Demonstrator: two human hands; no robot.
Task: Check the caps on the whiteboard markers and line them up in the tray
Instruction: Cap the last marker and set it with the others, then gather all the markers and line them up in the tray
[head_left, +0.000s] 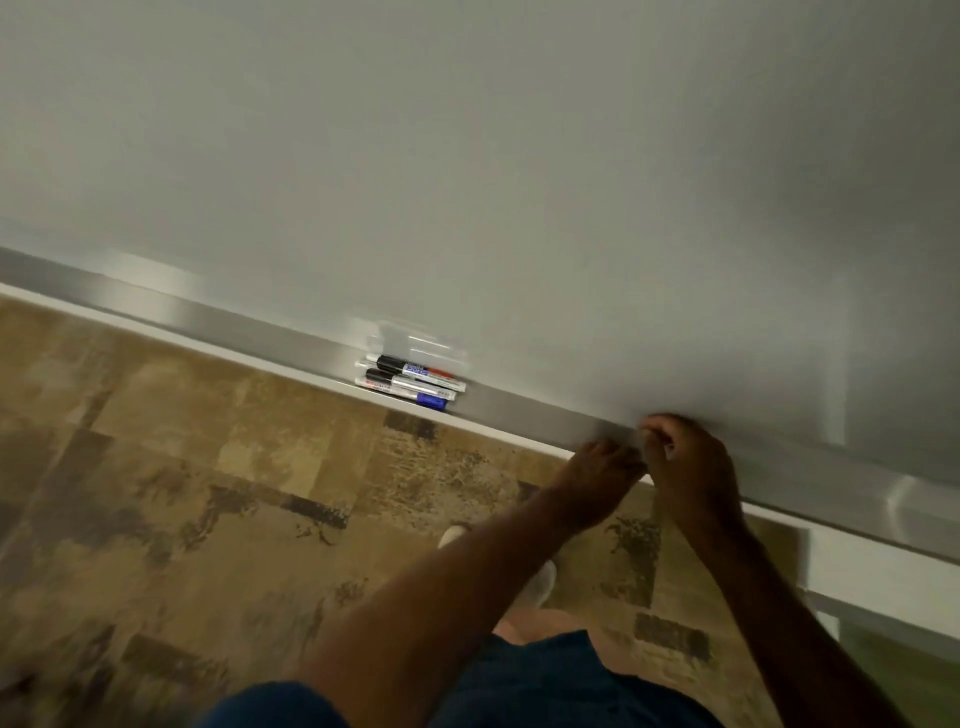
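Observation:
A small pile of whiteboard markers (410, 382) lies on the metal tray (234, 319) under the whiteboard (467, 156). They lie side by side, roughly along the tray. Black caps show at their left ends and a blue cap (431, 401) at the front right. Both hands meet at the tray well to the right of the pile. My left hand (602, 462) reaches up from below with its fingers at the tray's edge. My right hand (680, 457) is curled over the tray, touching the left. Anything held between them is hidden.
The tray runs diagonally from upper left to lower right and ends at a rounded corner (904, 499). Below it is a brown patchy floor (208, 493). My shoes (540, 582) and dark blue shorts (545, 686) show at the bottom.

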